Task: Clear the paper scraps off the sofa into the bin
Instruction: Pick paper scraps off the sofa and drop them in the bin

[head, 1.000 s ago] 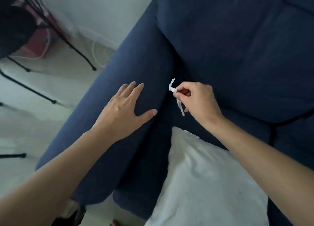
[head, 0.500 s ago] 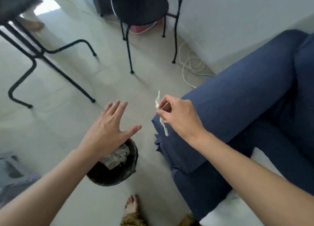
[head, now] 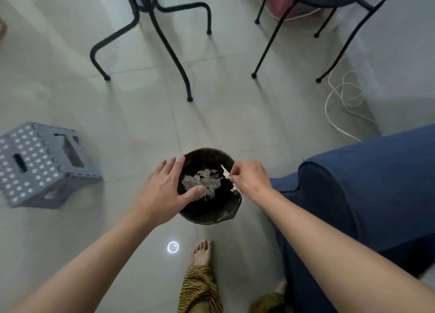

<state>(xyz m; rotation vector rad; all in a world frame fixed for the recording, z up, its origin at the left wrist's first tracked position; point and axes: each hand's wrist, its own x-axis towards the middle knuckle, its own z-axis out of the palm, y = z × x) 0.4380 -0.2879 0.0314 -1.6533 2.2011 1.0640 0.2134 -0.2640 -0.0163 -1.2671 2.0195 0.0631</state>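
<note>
Your right hand (head: 250, 179) pinches a twisted white paper scrap (head: 227, 175) between thumb and fingertips, holding it over the right side of the black bin (head: 231, 206) on the floor. The strip's lower tail hangs close to the rim on that side, just under your wrist. Your left hand (head: 164, 191) is spread flat and empty, hovering over the bin's left edge, its thumb reaching above the crumpled paper (head: 202, 182) already lying inside.

The likeliest slip is a miss. The scrap is light and long, and it sits near the rim, not over the middle; let go here and the tail may catch the edge or drift out onto the tiled floor (head: 141, 124) between the bin and the blue sofa arm (head: 367, 185) just to the right of your hand. Your left hand could also nudge the bin, which looks light enough to tip.

No brand, label or writing can be read anywhere in view.
</note>
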